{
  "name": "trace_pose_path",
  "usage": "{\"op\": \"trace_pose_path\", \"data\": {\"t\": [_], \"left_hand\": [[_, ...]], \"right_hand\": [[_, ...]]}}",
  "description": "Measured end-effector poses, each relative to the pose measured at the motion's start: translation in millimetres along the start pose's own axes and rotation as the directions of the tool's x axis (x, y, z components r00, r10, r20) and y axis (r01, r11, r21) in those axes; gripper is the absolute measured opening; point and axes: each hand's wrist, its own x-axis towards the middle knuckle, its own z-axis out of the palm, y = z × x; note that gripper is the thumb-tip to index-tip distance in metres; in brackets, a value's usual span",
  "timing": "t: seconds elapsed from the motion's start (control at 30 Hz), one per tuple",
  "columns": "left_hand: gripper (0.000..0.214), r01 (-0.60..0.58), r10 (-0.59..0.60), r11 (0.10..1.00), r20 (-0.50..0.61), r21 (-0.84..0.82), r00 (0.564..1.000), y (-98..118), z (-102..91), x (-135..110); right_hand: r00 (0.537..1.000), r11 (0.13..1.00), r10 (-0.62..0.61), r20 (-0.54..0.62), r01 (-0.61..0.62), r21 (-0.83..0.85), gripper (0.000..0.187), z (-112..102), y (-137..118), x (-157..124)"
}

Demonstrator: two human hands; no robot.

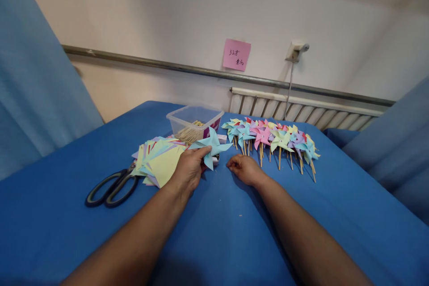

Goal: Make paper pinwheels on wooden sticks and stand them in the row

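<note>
My left hand (191, 166) pinches a light blue paper pinwheel (214, 146) near its centre, its blades folded in. Right of it, my right hand (246, 169) rests low over the table with its fingers curled together; whatever they hold, if anything, is too small to make out. Behind my left hand lies a fanned stack of coloured paper squares (162, 161). A small box, partly covered by the pinwheel, stands just behind it. Several finished pinwheels on wooden sticks (279, 139) are gathered beyond my right hand.
Large dark-handled scissors (114, 187) lie left, blades under the paper. A clear plastic box (214, 118) holding wooden sticks (190, 133) stands at the back. Blue cloth covers the table (234, 241). Behind are a radiator (301, 109), a wall rail, and blue curtains on both sides.
</note>
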Motion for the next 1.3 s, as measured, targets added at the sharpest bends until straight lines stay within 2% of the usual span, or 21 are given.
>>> {"op": "trace_pose_path", "data": {"t": [0.27, 0.67, 0.9, 1.03, 1.3], "left_hand": [[0.022, 0.004, -0.004, 1.000, -0.010, 0.010, 1.000, 0, -0.4, 0], [0.021, 0.011, -0.011, 1.000, 0.004, 0.009, 1.000, 2, 2.0, -4], [0.020, 0.004, -0.004, 1.000, 0.019, 0.011, 1.000, 3, 3.3, -8], [0.019, 0.005, -0.006, 1.000, 0.029, 0.015, 1.000, 2, 2.9, -7], [0.019, -0.005, 0.005, 1.000, 0.024, 0.030, 1.000, 0, 2.2, -4]], "right_hand": [[1.000, 0.995, -0.017, 0.014, 0.018, -0.094, 0.016, -10, -6, -8], [0.999, 0.990, 0.045, -0.007, -0.045, -0.133, 0.014, -12, -13, -16], [0.999, 0.976, -0.002, 0.046, 0.012, -0.217, 0.022, -13, -21, -17], [0.996, 0.954, 0.053, 0.068, -0.031, -0.299, 0.022, -13, -26, -16], [0.990, 0.930, 0.138, 0.026, -0.121, -0.347, 0.019, -16, -22, -15]]}}
